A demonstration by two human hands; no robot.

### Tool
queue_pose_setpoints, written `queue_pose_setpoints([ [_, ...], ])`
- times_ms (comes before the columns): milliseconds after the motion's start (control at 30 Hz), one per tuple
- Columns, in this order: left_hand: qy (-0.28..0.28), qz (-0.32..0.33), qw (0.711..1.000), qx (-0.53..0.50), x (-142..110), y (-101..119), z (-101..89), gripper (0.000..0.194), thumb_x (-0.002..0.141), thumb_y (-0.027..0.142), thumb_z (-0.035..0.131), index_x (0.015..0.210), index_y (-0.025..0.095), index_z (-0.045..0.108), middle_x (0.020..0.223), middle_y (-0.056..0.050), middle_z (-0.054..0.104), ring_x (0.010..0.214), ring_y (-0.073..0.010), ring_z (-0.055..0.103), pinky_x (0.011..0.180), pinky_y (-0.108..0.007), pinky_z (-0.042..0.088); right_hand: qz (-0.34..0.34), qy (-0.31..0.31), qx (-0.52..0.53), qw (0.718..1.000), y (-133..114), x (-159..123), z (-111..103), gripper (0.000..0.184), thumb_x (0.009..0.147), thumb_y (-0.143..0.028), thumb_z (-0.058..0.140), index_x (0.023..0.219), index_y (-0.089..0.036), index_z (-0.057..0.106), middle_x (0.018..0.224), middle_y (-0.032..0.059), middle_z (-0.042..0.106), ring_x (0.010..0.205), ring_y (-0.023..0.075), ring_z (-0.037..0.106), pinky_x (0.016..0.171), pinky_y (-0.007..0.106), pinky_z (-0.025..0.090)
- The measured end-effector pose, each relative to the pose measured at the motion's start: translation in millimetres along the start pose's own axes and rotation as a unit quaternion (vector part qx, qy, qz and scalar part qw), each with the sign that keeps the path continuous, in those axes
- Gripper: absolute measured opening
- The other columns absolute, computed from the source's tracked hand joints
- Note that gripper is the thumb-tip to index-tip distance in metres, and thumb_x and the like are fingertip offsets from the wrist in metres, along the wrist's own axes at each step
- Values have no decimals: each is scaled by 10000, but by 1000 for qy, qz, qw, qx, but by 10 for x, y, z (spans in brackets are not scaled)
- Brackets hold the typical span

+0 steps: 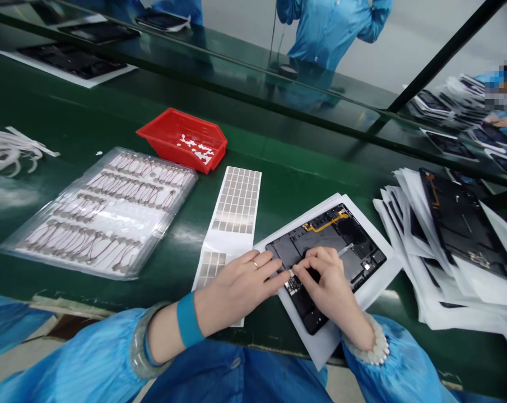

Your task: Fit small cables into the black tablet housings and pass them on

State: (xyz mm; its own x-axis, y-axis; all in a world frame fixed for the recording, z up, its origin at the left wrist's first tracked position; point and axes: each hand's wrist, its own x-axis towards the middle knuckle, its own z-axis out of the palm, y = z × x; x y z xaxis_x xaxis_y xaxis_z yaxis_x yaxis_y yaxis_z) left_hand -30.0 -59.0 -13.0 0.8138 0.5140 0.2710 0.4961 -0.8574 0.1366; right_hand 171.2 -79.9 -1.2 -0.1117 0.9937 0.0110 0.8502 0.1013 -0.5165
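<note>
An opened black tablet housing (316, 240) with an orange flex cable (326, 223) lies on white paper sheets (379, 280) in front of me. My left hand (240, 288) rests with fingers stretched out over the tablet's left edge. Its index fingertip comes close to a small circuit board (294, 285). Above that board, my right hand (331, 280) has thumb and index finger pinched together. Something small and pale shows at the fingertips, too small to name. Partly under my left forearm lies a sheet of silvery-grey rectangular stickers (236, 196).
To the left, a clear plastic tray (152, 246) holds rows of small wired parts. Behind it stands a red bin (161, 134) with white bits. Stacked tablet housings and paper (429, 280) are at right. White strips (9, 148) lie far left. Co-workers (329, 28) are across the bench.
</note>
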Motion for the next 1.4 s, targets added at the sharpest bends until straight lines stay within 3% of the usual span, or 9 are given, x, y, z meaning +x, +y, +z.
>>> queue_pose_setpoints([
  [200, -20, 9, 1000, 22, 17, 10, 45, 446, 867, 374, 620, 1244, 188, 471, 1063, -69, 576, 944, -231, 536, 777, -348, 413, -8, -1, -21, 1000, -10, -9, 7, 192, 867, -271, 561, 695, -230, 636, 857, 38, 589, 907, 225, 479, 799, 385, 360],
  [333, -22, 25, 998, 49, 38, 20, 35, 316, 908, 235, 537, 1213, 170, 485, 1040, -76, 580, 899, -222, 548, 738, -351, 401, -25, 7, -53, 998, -32, -19, -18, 195, 880, -278, 544, 721, -233, 647, 867, 41, 598, 903, 219, 500, 785, 370, 372],
  [467, -33, 64, 995, 71, 68, 8, -13, 313, 860, 124, 533, 1172, 134, 507, 1037, -86, 586, 873, -223, 548, 708, -347, 392, -58, -22, -89, 994, -6, 21, -164, 296, 918, -335, 498, 693, -227, 657, 851, 41, 622, 863, 213, 535, 755, 371, 381],
  [633, -36, 63, 996, 43, 108, -29, -62, 289, 881, 207, 576, 1159, 160, 513, 1035, -58, 588, 905, -213, 542, 712, -332, 380, -50, 74, -30, 996, 179, 109, -344, 266, 940, -349, 449, 899, -195, 662, 952, 86, 632, 898, 210, 582, 826, 371, 446],
  [767, -38, 39, 998, 7, 187, -50, -71, 260, 869, 371, 623, 1037, 189, 547, 921, -19, 576, 869, -202, 528, 706, -323, 360, -93, 30, 9, 995, 340, 138, -262, 249, 944, -331, 439, 887, -200, 642, 934, 76, 627, 894, 197, 591, 820, 347, 470],
  [900, -43, 48, 998, -5, 257, -57, -44, 166, 871, 340, 627, 913, 200, 549, 911, -15, 569, 869, -194, 508, 711, -329, 343, -110, 28, -15, 993, 404, 160, -132, 241, 946, -310, 429, 847, -198, 618, 878, 71, 609, 856, 201, 560, 790, 358, 448],
  [1400, -59, 16, 998, -20, 294, -61, -85, 203, 864, 383, 629, 993, 236, 575, 1043, -14, 590, 948, -217, 490, 737, -342, 317, -111, -2, -13, 994, 402, 178, -142, 258, 956, -307, 421, 807, -202, 603, 798, 45, 610, 780, 190, 499, 743, 338, 381],
])
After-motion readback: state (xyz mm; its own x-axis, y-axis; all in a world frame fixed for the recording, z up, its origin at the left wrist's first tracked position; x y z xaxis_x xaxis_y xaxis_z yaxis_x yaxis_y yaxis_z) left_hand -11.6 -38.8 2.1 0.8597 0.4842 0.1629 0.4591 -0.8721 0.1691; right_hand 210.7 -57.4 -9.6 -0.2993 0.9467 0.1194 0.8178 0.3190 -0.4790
